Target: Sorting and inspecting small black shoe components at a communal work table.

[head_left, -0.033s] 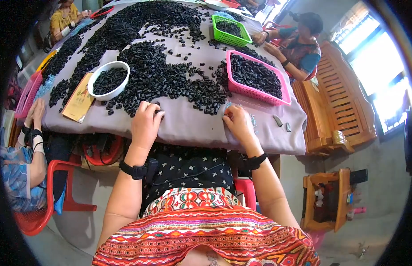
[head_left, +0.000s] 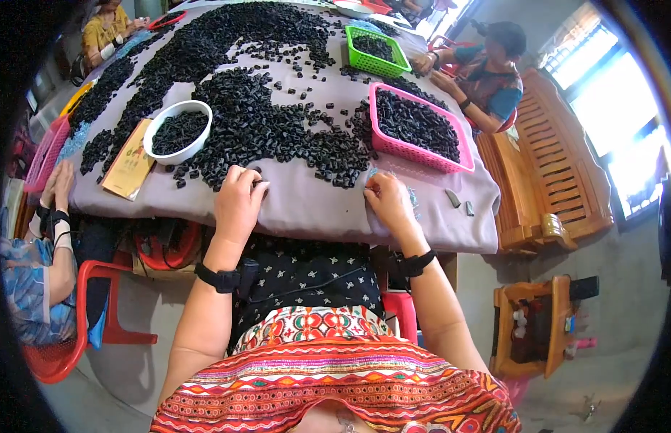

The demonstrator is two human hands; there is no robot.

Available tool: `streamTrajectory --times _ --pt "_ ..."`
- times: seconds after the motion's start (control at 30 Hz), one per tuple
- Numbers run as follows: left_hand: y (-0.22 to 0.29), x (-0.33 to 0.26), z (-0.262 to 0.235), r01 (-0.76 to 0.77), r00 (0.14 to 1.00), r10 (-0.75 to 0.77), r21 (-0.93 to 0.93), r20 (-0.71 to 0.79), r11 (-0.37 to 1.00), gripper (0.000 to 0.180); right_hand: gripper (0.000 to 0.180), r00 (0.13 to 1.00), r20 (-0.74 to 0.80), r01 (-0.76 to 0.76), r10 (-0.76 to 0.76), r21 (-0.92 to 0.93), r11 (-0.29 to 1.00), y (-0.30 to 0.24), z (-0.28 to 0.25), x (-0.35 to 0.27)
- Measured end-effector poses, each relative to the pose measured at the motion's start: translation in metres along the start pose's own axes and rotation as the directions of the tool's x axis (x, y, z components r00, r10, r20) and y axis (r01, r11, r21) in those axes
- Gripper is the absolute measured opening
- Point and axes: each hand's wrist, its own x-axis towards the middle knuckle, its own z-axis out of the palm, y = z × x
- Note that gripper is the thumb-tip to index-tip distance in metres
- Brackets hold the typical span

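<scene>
On a table with a grey cloth, my left hand rests at the near edge of a spread of small black blocky pieces. Its fingers are curled inward, and a black piece shows beside the fingertips; whether it is gripped is hidden. Farther right, my right hand lies with thumb and fingers drawn together. What they hold, if anything, is too small to tell. Light blue clear bits lie around that hand.
A white bowl and a yellow booklet lie left. Pink and green baskets hold black pieces at right. Two dark green slips lie near the right edge. Other people sit around the table; a wooden bench stands right.
</scene>
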Motion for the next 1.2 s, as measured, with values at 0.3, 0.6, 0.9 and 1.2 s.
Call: streamTrajectory --times 0.3,0.6,0.9,1.2 --pt "0.013 -0.001 0.006 0.081 0.997 -0.081 -0.279 0.011 0.957 0.013 0.017 0.98 -0.005 -0.184 0.201 0.376 0.908 0.006 -0.012 0.001" --pt "0.009 -0.005 0.014 0.039 0.999 -0.039 -0.29 0.006 0.956 0.011 0.014 0.968 -0.041 -0.218 0.246 0.339 0.915 0.013 -0.019 0.002" --pt "0.007 -0.005 0.015 0.026 1.0 -0.024 -0.235 0.01 0.972 0.013 0.018 0.983 -0.15 -0.084 0.107 0.153 0.985 0.016 -0.023 -0.001" --pt "0.01 -0.006 0.016 0.041 0.999 -0.04 -0.237 0.009 0.971 0.014 0.019 0.999 -0.009 -0.042 0.043 0.109 0.993 -0.01 -0.003 0.0"
